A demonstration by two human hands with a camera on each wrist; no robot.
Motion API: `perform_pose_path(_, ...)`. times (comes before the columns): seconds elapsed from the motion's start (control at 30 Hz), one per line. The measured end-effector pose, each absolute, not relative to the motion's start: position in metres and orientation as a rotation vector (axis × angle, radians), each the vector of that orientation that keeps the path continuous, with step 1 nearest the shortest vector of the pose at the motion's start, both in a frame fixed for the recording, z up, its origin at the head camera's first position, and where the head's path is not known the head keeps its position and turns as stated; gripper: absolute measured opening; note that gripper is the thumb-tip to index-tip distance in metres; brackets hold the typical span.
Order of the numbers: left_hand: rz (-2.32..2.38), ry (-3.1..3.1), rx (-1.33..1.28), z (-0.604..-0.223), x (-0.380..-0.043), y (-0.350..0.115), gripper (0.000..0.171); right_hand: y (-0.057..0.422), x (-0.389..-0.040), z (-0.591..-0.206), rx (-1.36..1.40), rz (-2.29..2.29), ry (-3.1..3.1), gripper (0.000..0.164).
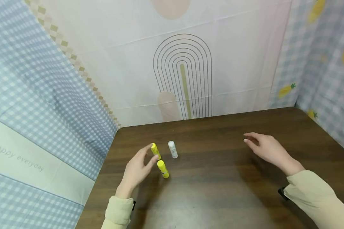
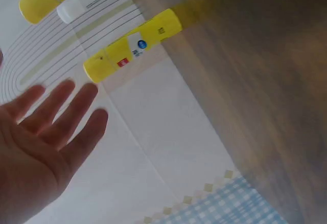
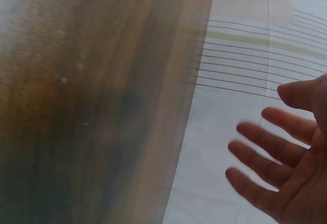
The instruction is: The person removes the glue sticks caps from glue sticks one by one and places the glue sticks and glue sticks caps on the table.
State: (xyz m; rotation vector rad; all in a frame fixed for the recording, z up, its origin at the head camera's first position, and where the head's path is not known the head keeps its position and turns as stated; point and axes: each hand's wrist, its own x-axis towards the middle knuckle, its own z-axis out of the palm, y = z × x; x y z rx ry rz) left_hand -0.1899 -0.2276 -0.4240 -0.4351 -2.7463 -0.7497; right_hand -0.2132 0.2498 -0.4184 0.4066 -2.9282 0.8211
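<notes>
Yellow rear tube (image 1: 156, 151) and yellow front tube (image 1: 163, 170) stand upright on the brown tabletop (image 1: 206, 178), near a white tube (image 1: 173, 150). Left hand (image 1: 135, 171): beside both yellow tubes, grip wide, thumb and fingers parted. Right hand (image 1: 270, 149): raised above the tabletop, well apart from the tubes, grip wide.

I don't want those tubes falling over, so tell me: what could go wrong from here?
The left hand is right by the farther yellow tube, which stands upright, so a sideways nudge might topple it. The nearer yellow tube stands close to that hand's thumb and could get knocked too. The white tube also stands upright nearby, so a falling neighbour might catch it.
</notes>
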Motion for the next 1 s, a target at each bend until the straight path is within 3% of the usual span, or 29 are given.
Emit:
perform_pose_path(0.17,-0.852,-2.939,-0.503,-0.438,-0.186,-0.231,0.070,0.246,-0.205,-0.426,0.441,0.866,-2.892,0.042)
perform_pose_path(0.33,-1.000,-3.037,-0.725,-0.450,-0.193,-0.231,0.049,0.245,-0.202,-0.436,0.457,0.861,-2.898,0.036)
perform_pose_path(0.53,-1.162,-3.079,-0.843,-0.457,-0.200,-0.232,0.053,0.246,-0.204,-0.447,0.472,0.876,-2.904,0.032)
perform_pose_path(0.73,-1.172,-3.070,-0.871,-0.462,-0.202,-0.232,0.038,0.248,-0.204,-0.451,0.499,0.869,-2.909,0.030)
perform_pose_path(1.0,-1.134,-3.059,-0.847,-0.463,-0.203,-0.231,0.051,0.249,-0.203,-0.455,0.478,0.869,-2.913,0.028)
